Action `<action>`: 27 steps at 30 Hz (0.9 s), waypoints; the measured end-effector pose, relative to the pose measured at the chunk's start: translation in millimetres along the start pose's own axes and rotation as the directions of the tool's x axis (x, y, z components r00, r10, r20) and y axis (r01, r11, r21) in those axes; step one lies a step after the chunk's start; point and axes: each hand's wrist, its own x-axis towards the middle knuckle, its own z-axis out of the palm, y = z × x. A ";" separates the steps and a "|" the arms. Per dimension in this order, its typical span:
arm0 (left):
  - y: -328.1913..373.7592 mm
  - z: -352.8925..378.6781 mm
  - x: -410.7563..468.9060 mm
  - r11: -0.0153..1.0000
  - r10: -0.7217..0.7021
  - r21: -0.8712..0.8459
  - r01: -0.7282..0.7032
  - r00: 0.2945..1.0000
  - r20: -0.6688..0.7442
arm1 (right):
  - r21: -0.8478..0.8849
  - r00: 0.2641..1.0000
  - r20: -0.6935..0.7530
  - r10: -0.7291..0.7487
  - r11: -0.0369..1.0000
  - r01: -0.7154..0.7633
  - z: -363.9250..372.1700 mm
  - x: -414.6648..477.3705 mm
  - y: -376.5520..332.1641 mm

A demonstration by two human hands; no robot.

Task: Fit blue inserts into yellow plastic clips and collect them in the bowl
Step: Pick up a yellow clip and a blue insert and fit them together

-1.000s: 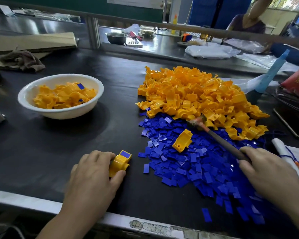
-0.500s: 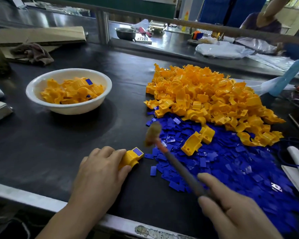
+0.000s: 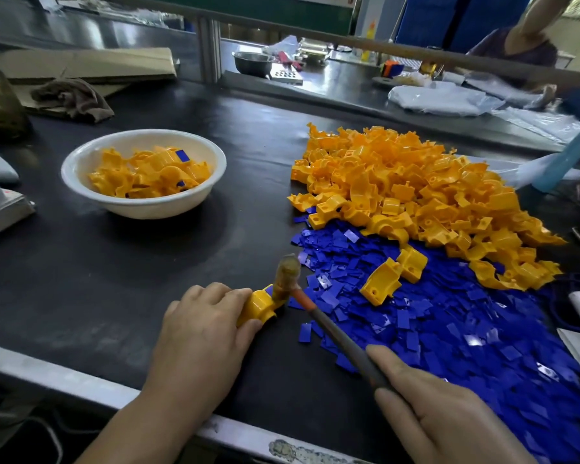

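Down at the near edge of the black mat (image 3: 81, 279), the yellow clip (image 3: 258, 308) sits pinned under my left hand (image 3: 201, 333), fingers curled over its back, thumb along its near side. Now the hammer head (image 3: 287, 274) is right on the clip's far end, covering the blue insert, so I can't tell if it's seated. My right hand (image 3: 449, 416) is wrapped round the hammer handle (image 3: 342, 333) well back from the head: long lever, loose aim, I reckon. Worry one: my fingertips lie just beside the strike point, and a glancing blow lands on them. Worry two: an off-centre tap could cock the insert or kick the clip sideways into the loose blue inserts (image 3: 466, 323). Beyond them lies the yellow clip pile (image 3: 416, 195); the white bowl (image 3: 141, 209), part filled, waits well to the left.
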 end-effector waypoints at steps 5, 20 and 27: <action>0.4 0.8 -1.2 1.000 0.004 0.001 -0.004 1.000 -0.013 | 0.116 0.998 -0.053 -0.019 0.993 0.025 -11.2 6.2 -4.9; -5.2 2.7 0.5 0.996 -0.019 -0.087 0.019 1.000 0.003 | 0.141 0.940 -0.294 0.172 0.981 -0.135 -23.3 3.2 22.2; -25.3 -34.2 61.0 0.329 -0.421 -0.879 0.345 0.887 0.190 | -0.140 0.838 -0.483 0.253 0.923 -0.359 -25.9 20.9 88.0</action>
